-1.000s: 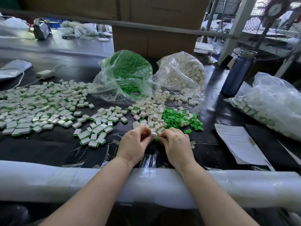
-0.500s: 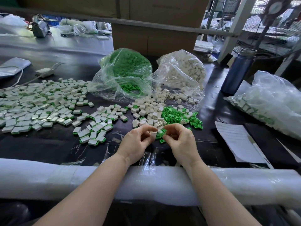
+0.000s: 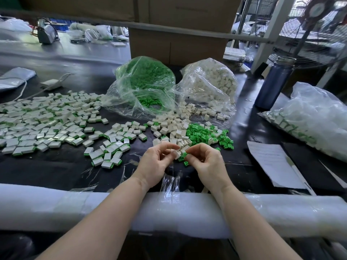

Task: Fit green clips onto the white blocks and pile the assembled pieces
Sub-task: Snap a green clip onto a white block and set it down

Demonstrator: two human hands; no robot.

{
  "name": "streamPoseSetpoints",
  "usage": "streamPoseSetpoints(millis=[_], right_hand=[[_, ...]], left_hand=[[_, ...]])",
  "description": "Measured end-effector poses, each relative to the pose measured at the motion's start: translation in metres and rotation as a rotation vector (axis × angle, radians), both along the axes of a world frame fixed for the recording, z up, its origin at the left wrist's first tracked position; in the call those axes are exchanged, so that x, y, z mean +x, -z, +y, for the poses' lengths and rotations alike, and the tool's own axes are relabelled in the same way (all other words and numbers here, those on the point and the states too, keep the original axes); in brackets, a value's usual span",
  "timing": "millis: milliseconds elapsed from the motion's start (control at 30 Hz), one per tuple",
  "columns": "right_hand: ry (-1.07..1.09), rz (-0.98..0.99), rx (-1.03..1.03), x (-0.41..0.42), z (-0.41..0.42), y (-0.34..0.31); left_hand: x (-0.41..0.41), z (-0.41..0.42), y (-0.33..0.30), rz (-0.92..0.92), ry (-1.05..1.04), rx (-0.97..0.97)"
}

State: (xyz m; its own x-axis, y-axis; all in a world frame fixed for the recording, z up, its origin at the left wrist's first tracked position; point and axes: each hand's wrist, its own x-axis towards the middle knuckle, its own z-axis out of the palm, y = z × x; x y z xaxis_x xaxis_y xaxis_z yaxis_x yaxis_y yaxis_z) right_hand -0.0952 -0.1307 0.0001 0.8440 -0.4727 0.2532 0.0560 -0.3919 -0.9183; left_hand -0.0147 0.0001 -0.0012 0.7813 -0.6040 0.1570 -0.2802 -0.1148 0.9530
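Observation:
My left hand [image 3: 155,162] pinches a small white block [image 3: 176,155] just above the black table. Close on its right, my right hand [image 3: 206,162] pinches a green clip [image 3: 184,155] held against that block. Behind the hands lie loose white blocks [image 3: 174,128] and a heap of loose green clips [image 3: 204,134]. Assembled white-and-green pieces [image 3: 47,121] spread wide over the left of the table, with a smaller cluster [image 3: 109,154] nearer my left hand.
An open bag of green clips [image 3: 146,85] and an open bag of white blocks [image 3: 210,85] stand behind the heaps. A blue bottle [image 3: 272,83], a filled plastic bag [image 3: 315,117] and a paper sheet [image 3: 272,162] sit right. White foam padding [image 3: 75,205] lines the near edge.
Both hands lifted off the loose heap and drew toward me. The left now holds a white block and the right a green clip, brought together between the fingertips.

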Motion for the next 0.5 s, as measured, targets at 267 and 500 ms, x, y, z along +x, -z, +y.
streamPoseSetpoints(millis=[267, 500], right_hand=[[0.095, -0.010, -0.038, 0.002, -0.004, 0.003], [0.085, -0.020, -0.002, 0.000, -0.004, 0.000]], left_hand=[[0.003, -0.010, -0.007, 0.035, -0.006, 0.007], [-0.002, -0.017, -0.003, 0.256, -0.001, -0.160]])
